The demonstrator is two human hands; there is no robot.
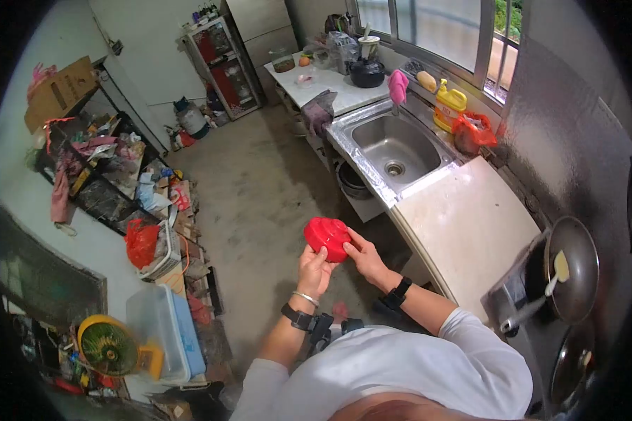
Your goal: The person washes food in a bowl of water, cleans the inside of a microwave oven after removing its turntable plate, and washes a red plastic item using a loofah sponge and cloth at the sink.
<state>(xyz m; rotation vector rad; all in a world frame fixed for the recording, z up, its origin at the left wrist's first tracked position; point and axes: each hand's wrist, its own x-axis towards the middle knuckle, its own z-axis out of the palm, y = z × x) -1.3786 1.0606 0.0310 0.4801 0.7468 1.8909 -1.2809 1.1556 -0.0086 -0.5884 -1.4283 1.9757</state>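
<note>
A round red object, like a bowl or lid, point(328, 238) is held up over the floor in front of my body. My left hand point(314, 272) grips its lower left side, with the thumb on the near face. On the right side, my right hand point(365, 257) has its fingers and thumb against the edge. Both hands touch the object, and some fingers are hidden behind it. The object's inside cannot be made out.
A steel sink point(395, 151) is set in the counter ahead to the right, beside a pale board point(463, 217). A pan point(572, 270) stands at the far right. Cluttered shelves point(98, 175), a clear tub point(163, 333) and a yellow fan point(109, 345) line the left.
</note>
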